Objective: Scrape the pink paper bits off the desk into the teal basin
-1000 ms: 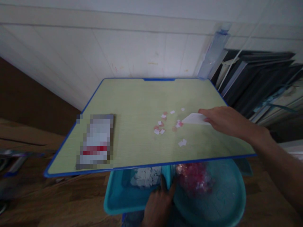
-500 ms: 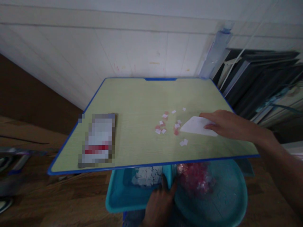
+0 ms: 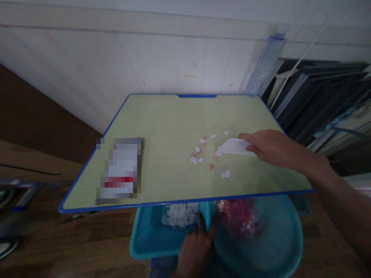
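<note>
My right hand [image 3: 268, 146] pinches a white flat card with a slanted edge [image 3: 235, 147] between thumb and fingers, low over the green tabletop. The card's tip touches or almost touches small white paper-like squares [image 3: 218, 153]. More white squares [image 3: 194, 159] and translucent pink pieces [image 3: 212, 166] are scattered to its left, some overlapping. Below the table's front edge, my left hand [image 3: 195, 245] straddles the adjoining rims of a teal rectangular tray [image 3: 135, 235] and a round teal basin [image 3: 300, 239], its fingers on the tray side and its thumb on the basin side.
White pieces [image 3: 179, 215] lie in the tray, and a clear bag with pink contents [image 3: 240, 218] in the basin. A blurred-out flat object [image 3: 121, 166] rests on the blue-edged folding table [image 3: 168, 116]. A plastic bottle [image 3: 265, 63] and dark stacked panels [image 3: 313, 88] stand at right.
My right hand and the card have moved slightly away from me and left. One pink piece now lies apart, nearer the front edge. My left hand has stayed in place.
</note>
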Available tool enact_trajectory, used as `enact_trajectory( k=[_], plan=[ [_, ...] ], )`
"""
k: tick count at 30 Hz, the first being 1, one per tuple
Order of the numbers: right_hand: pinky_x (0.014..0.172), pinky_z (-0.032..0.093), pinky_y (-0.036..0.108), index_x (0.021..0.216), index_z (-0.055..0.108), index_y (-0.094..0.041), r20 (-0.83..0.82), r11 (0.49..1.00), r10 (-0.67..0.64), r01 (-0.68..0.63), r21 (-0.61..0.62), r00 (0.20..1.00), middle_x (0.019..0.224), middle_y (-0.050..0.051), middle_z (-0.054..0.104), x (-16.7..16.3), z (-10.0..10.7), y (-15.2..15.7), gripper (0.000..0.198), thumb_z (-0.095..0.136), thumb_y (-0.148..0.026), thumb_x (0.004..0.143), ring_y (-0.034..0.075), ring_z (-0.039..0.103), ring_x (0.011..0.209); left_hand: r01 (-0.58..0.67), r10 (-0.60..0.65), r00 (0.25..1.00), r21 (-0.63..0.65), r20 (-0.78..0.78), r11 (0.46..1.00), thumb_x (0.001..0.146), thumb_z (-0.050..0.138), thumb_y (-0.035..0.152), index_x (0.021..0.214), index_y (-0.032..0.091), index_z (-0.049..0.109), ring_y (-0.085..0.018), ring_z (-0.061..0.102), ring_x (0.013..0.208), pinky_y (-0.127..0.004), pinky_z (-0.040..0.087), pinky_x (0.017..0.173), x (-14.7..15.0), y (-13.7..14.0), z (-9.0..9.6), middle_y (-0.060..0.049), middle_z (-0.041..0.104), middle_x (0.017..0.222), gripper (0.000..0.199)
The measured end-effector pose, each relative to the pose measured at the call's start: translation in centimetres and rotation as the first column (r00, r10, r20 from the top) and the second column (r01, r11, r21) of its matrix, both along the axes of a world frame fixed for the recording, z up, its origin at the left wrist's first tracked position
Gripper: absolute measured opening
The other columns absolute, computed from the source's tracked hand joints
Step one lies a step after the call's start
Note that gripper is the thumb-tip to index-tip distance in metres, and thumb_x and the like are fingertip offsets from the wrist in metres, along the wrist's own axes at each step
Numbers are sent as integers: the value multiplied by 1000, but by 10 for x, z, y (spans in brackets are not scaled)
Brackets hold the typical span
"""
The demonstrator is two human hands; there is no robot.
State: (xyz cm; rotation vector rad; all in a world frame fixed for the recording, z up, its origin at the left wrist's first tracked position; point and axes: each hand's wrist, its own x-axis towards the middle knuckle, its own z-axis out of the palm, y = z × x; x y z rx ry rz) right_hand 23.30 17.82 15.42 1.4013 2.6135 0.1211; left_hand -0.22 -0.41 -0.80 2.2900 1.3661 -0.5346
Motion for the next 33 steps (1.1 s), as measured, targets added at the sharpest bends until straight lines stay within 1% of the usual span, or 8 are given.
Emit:
enact_trajectory(
  k=[6,12,18,21,25,28,31,33],
  plan=[
    [62,38,31,115,58,-24,-8,994,94,-95,-55,996,87,5,68,26,8,-7,41,45,-9,79,21,61,75,13,-13,1000,4,-7,1000,85,38,4,144,30,30,-27,68,87,-38,56,70,1,1,2,-27,45,136,66],
    [64,41,34,115,59,-25,-32,998,24,-26,-65,999,89,5,69,41,21,-14,42,45,-10,79,23,63,76,12,-12,1000,33,-6,999,84,37,3,144,29,32,-26,68,89,-37,56,70,0,1,-1,-26,48,135,65],
    [67,43,32,108,62,-25,-105,984,66,-82,-160,992,88,3,69,33,11,-19,34,47,-12,81,20,63,75,18,-18,1000,39,6,999,85,41,7,143,29,33,-26,68,89,-37,56,70,-1,0,-4,-25,50,133,63],
    [70,44,32,108,63,-23,-165,987,100,-119,-108,981,88,4,69,14,5,-22,35,43,-11,82,20,63,79,21,-21,1000,29,-8,999,86,42,8,144,28,32,-25,68,88,-37,56,69,-1,0,-4,-26,50,133,62],
    [69,43,32,110,62,-21,-175,995,95,-95,9,980,85,6,69,0,6,-19,37,40,-9,83,21,63,81,22,-22,1000,34,-14,999,85,42,7,144,29,31,-24,68,87,-36,56,70,-1,0,-3,-25,50,133,63],
    [68,43,33,107,63,-22,-147,996,88,-84,36,985,90,7,69,14,10,-20,32,42,-12,85,22,63,82,27,-27,1000,38,-9,999,85,43,8,143,30,33,-25,68,87,-37,56,70,-1,-1,-4,-25,50,133,63],
    [62,42,30,108,62,-23,-99,996,81,-84,-32,992,83,5,68,36,13,-28,33,44,-10,83,19,62,73,26,-25,1000,39,-6,999,86,41,8,144,30,32,-25,68,88,-37,56,70,-1,-1,-4,-24,51,132,63],
    [62,42,29,110,62,-23,-101,997,66,-69,-22,993,82,4,67,44,17,-34,36,45,-8,82,18,63,73,22,-22,1000,35,-4,999,87,39,9,144,31,31,-25,68,87,-37,56,69,-1,0,-4,-24,52,132,62]
  ],
)
